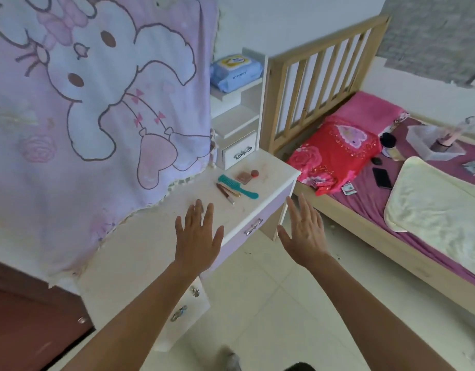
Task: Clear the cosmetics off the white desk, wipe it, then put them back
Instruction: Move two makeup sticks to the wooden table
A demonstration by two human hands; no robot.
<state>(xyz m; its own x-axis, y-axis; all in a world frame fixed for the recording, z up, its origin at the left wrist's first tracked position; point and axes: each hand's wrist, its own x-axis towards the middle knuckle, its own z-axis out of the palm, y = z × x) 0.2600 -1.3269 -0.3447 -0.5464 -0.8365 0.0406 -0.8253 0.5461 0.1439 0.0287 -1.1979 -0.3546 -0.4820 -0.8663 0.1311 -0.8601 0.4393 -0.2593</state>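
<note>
Bedroom corner, seen from above through my head camera. I hold both hands out flat with fingers spread and nothing in them: my left hand (pixel 199 234) hovers over the front part of the white counter (pixel 150 236), my right hand (pixel 303 231) hangs just past its right edge, above the pale tiled floor (pixel 271 303).

On the counter's far right end lies a small cluster of cosmetics: a teal comb (pixel 237 186), slim brown and gold makeup sticks (pixel 227 192) touching it on the near side, a pinkish compact (pixel 243 177) and a small round red pot (pixel 254 173) just beyond. The surface around them looks smudged and dusty.

A pink cartoon-rabbit blanket (pixel 97 103) drapes over the counter's back-left part. Behind the cosmetics stands a white shelf unit (pixel 239 124) with a blue pack of wet wipes (pixel 236 73) on top.

To the right is a wooden bed (pixel 324 76) with a purple sheet, a red floral pillow (pixel 335 153), a cream towel (pixel 432 204) and a black phone (pixel 382 178).
</note>
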